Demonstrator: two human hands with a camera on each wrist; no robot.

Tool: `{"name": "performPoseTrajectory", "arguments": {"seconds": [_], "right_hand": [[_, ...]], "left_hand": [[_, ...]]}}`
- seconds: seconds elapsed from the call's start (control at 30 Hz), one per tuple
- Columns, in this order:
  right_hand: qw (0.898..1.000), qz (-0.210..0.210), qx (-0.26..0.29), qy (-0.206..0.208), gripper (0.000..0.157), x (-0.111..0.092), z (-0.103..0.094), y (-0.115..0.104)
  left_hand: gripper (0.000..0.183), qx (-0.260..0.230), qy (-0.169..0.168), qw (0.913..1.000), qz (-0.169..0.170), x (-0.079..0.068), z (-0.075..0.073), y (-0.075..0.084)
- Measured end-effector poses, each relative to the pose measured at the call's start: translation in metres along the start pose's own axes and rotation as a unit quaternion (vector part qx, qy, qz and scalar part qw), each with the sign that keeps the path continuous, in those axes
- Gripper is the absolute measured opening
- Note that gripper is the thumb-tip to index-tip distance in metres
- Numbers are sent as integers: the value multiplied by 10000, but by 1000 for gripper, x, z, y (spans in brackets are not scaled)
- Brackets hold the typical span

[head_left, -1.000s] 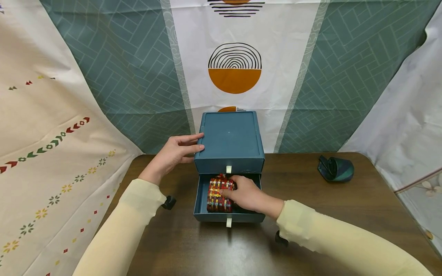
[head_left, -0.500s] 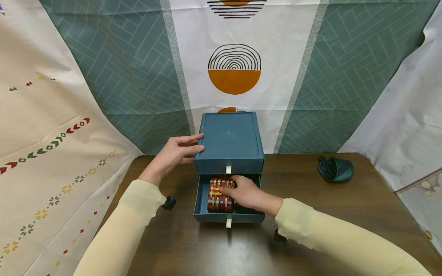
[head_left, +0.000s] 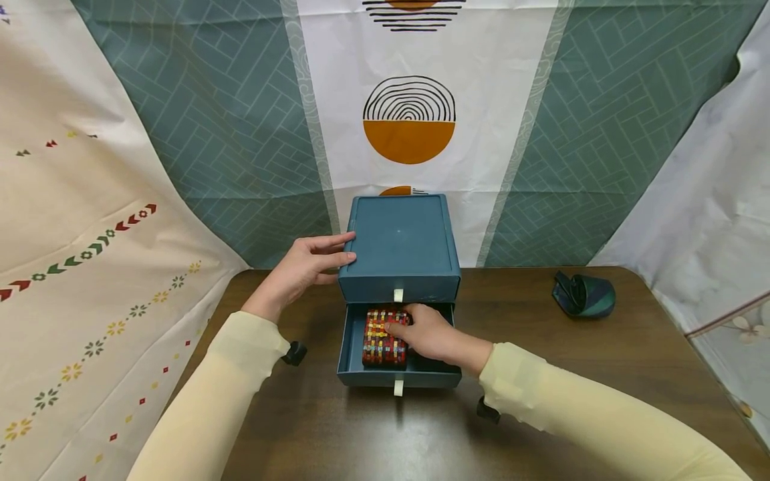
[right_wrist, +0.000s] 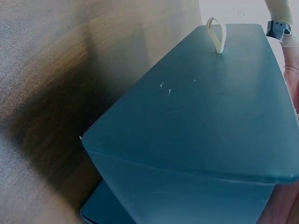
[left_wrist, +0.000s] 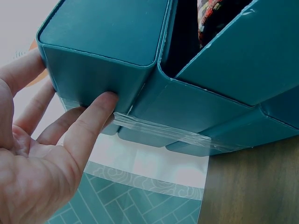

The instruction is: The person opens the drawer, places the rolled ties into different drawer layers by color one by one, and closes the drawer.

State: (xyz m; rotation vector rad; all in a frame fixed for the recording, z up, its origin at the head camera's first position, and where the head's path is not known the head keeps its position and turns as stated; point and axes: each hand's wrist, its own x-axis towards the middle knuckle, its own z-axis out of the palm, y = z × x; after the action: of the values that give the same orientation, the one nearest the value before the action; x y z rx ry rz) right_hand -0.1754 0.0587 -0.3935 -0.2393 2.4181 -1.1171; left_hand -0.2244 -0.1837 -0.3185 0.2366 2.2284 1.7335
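A blue desktop drawer unit (head_left: 400, 234) stands on the table, its lower drawer (head_left: 351, 347) pulled out. Inside that drawer, toward its left, lies a red, yellow and black woven-look pouch (head_left: 379, 347). My right hand (head_left: 430, 334) grips the pouch at its right side, thumb on top; its other fingers are mostly hidden. At the unit's left side, my left hand (head_left: 303, 267) rests straight, spread fingertips on the wall. The left wrist view shows these fingers (left_wrist: 91, 121) against the casing (left_wrist: 98, 74). In the right wrist view, the drawer front (right_wrist: 201, 107) hides most of the right hand.
A rolled dark green and navy striped necktie (head_left: 586, 295) lies at the table's back right. White pull tabs (head_left: 399, 388) stick out from the drawer fronts. Patterned cloths (head_left: 240, 133) hang behind and beside the brown table (head_left: 511, 307).
The pouch has shifted slightly in the drawer, and the red bit at its far end no longer shows. My right hand has moved very little; the left hand stays still.
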Motion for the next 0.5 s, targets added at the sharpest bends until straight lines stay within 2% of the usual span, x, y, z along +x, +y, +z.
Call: {"name": "performPoseTrajectory", "arguments": {"seconds": [0.33, 0.5], "right_hand": [[9998, -11, 181, -16, 67, -2, 0, 1], [9999, 35, 104, 115, 71, -6, -1, 0]], "left_hand": [[53, 2, 15, 10000, -27, 1, 1, 1], [53, -1, 21, 10000, -31, 0, 1, 1]]}}
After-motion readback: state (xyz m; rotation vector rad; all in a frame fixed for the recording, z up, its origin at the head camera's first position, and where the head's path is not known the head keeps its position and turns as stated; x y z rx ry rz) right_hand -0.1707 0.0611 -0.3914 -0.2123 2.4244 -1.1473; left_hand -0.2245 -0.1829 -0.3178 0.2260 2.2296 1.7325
